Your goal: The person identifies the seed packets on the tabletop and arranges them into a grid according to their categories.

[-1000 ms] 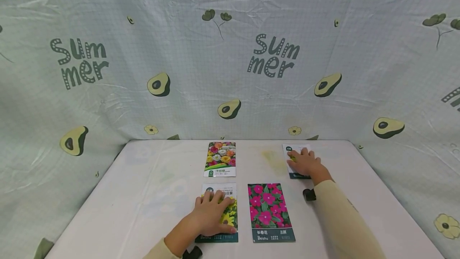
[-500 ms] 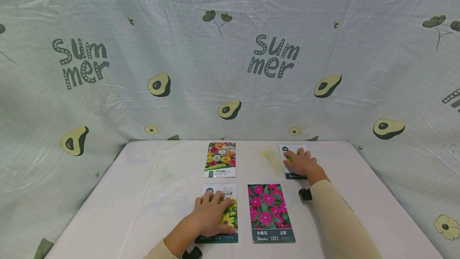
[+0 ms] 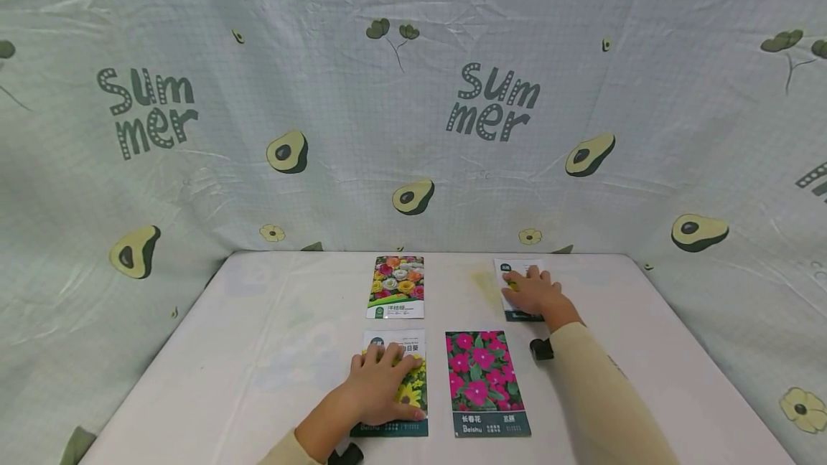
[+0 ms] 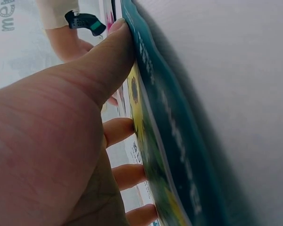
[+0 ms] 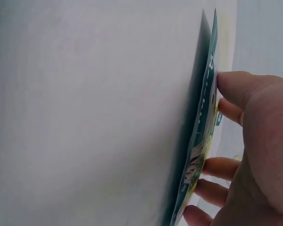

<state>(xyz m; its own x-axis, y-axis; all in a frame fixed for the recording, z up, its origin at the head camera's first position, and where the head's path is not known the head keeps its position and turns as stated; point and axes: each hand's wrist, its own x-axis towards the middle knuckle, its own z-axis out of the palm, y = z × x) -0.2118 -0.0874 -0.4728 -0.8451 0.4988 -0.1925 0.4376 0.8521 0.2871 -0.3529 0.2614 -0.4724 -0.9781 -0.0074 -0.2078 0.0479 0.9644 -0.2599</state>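
Note:
In the head view my left hand rests with spread fingers on a sunflower seed packet at the front of the table. The left wrist view shows its thumb and fingertips pressing the front of this packet. My right hand lies spread on another seed packet at the back right, covering most of its picture. In the right wrist view the fingertips touch the face of that packet, its lower edge slightly off the table. Nothing is pinched by either hand.
A packet with pink flowers lies slightly turned right of the sunflower packet. Behind the sunflower packet lies one with multicoloured blooms. The white table meets a printed curtain at the back.
My right hand has slid its packet a little to the left along the back of the table. The left hand and the other packets stay where they were.

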